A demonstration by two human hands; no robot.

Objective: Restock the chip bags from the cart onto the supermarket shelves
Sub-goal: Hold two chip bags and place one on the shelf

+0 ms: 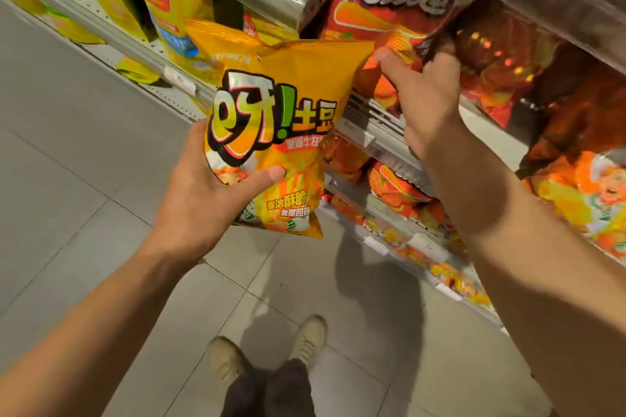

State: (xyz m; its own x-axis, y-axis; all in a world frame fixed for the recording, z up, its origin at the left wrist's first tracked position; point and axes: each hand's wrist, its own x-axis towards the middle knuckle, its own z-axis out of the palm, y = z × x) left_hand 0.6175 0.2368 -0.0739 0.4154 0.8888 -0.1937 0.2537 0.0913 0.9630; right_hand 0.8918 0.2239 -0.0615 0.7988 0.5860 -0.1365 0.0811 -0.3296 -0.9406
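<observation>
My left hand (206, 193) grips a yellow-orange chip bag (288, 105) by its lower left side, thumb across the front, holding it upright in front of the shelves. My right hand (420, 91) reaches to the shelf at the right and its fingers curl round the lower edge of a red-orange chip bag (389, 13) standing there. A darker red bag (498, 54) sits just right of that hand. The cart is out of sight.
The shelf rails (376, 132) run diagonally from upper left to lower right, with yellow boxes (162, 3) at the left and several orange bags (576, 193) on lower tiers. Grey floor tiles (84, 132) spread to the left. My shoes (271, 352) stand below.
</observation>
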